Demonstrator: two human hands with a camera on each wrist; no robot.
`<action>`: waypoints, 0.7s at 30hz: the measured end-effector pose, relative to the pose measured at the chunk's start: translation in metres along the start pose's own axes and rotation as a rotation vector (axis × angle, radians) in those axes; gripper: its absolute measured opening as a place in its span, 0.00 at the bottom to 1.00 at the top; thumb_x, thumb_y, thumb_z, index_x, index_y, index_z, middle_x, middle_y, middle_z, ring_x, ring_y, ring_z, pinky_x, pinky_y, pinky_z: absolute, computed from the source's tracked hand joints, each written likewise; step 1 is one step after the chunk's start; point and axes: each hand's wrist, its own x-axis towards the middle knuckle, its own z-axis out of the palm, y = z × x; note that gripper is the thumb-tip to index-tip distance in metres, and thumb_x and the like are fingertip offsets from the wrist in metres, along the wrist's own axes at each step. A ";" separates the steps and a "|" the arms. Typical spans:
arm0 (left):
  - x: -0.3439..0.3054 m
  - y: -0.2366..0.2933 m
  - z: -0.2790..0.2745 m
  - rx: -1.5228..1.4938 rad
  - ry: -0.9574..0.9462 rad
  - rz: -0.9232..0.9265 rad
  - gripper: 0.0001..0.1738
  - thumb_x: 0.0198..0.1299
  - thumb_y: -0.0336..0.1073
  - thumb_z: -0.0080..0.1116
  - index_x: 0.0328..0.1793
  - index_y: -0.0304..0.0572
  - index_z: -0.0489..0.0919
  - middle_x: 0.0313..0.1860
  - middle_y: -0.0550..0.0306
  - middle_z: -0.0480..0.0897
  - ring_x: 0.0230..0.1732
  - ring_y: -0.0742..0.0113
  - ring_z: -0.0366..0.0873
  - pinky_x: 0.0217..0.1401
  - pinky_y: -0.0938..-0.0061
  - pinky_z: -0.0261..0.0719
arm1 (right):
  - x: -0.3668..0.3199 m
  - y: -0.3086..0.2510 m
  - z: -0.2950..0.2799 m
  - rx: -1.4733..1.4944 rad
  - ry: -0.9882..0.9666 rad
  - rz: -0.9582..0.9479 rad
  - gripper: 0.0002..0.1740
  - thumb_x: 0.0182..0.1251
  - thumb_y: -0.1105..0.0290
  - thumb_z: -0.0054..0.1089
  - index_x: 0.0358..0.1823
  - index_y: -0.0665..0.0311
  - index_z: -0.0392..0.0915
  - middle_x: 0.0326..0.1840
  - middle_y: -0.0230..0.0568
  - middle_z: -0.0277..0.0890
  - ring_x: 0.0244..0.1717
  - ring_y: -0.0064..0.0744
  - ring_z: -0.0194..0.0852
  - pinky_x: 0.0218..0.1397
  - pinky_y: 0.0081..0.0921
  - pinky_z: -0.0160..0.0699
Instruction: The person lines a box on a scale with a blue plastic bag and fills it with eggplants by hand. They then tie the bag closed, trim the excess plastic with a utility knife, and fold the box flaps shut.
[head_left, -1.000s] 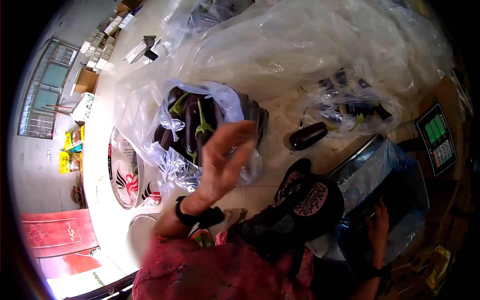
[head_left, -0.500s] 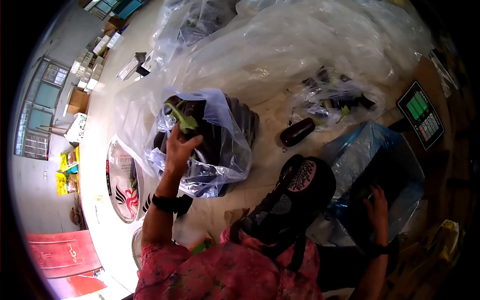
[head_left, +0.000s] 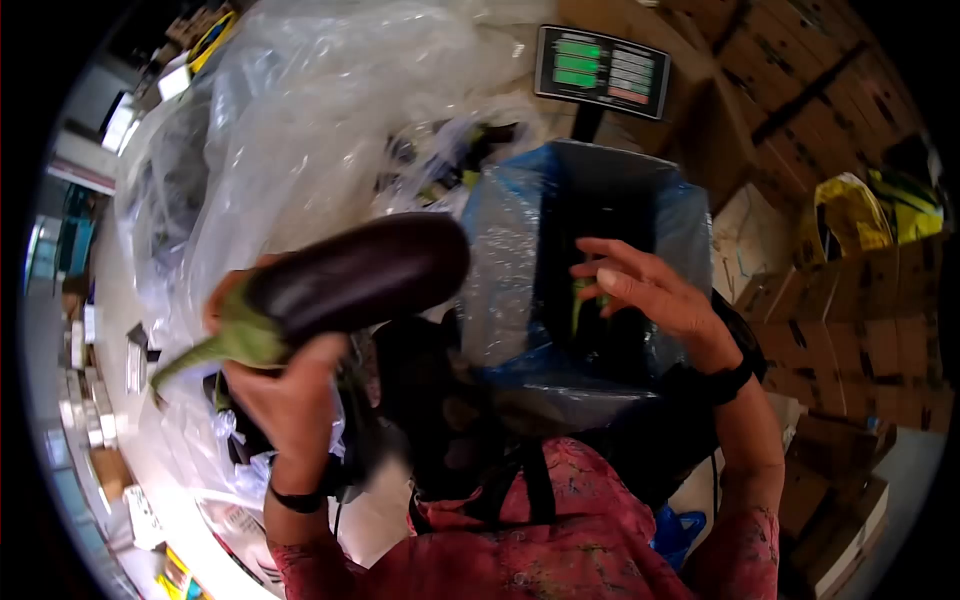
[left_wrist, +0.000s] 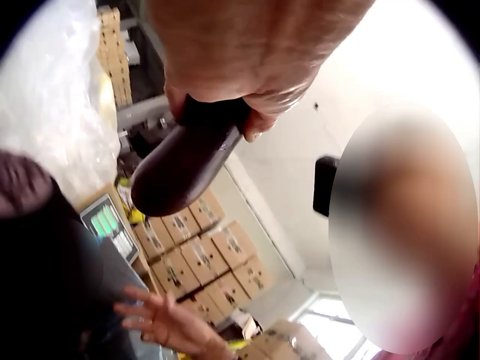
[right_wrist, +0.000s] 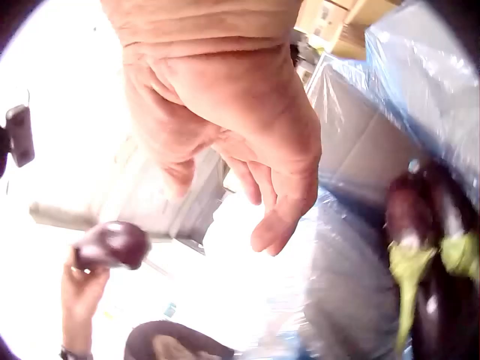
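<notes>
My left hand (head_left: 290,405) grips a large dark purple eggplant (head_left: 365,275) near its green stem end, raised in front of the body with the blunt end towards the box. In the left wrist view that eggplant (left_wrist: 184,169) points away from the palm. My right hand (head_left: 655,295) is over the box (head_left: 680,210), which has a bluish plastic liner (head_left: 505,230); its fingers are loosely bent with nothing in them. Several eggplants (right_wrist: 411,214) lie inside the box, seen beside the hand in the right wrist view.
A scale display (head_left: 603,72) with green digits stands behind the box. Clear plastic sheeting (head_left: 300,110) spreads at the left, with an open bag of eggplants (head_left: 455,160) by it. Stacked cartons (head_left: 850,290) line the right side, with a yellow bag (head_left: 850,215) on them.
The left hand took hold of an eggplant from the left bag and carried it right, towards the box. The right hand rose a little from inside the box. The head view turned right.
</notes>
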 end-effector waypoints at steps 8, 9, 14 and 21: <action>-0.037 -0.028 0.146 0.193 -1.087 0.328 0.38 0.45 0.19 0.65 0.67 0.38 0.69 0.65 0.36 0.66 0.68 0.37 0.66 0.68 0.52 0.69 | -0.014 0.037 -0.007 0.757 0.207 0.062 0.36 0.70 0.56 0.62 0.74 0.61 0.57 0.60 0.39 0.72 0.56 0.34 0.75 0.60 0.40 0.76; -0.038 -0.032 0.148 0.209 -1.152 0.263 0.38 0.46 0.20 0.65 0.68 0.38 0.68 0.66 0.37 0.65 0.68 0.38 0.66 0.68 0.53 0.69 | -0.016 0.049 -0.019 0.720 0.226 0.094 0.37 0.69 0.58 0.63 0.74 0.61 0.57 0.61 0.40 0.72 0.57 0.34 0.74 0.61 0.41 0.75; -0.022 -0.047 0.140 0.344 -1.199 0.073 0.42 0.48 0.24 0.67 0.73 0.42 0.66 0.72 0.41 0.63 0.70 0.41 0.64 0.71 0.59 0.67 | -0.022 0.050 -0.041 0.680 0.341 0.201 0.43 0.66 0.57 0.65 0.76 0.62 0.52 0.62 0.42 0.69 0.57 0.36 0.74 0.59 0.44 0.77; -0.017 -0.064 0.177 0.300 -0.991 0.496 0.41 0.42 0.34 0.74 0.67 0.40 0.70 0.66 0.40 0.69 0.67 0.36 0.67 0.69 0.51 0.66 | 0.014 0.047 -0.015 0.664 0.195 0.181 0.34 0.72 0.43 0.55 0.67 0.62 0.64 0.54 0.37 0.72 0.50 0.30 0.74 0.46 0.34 0.82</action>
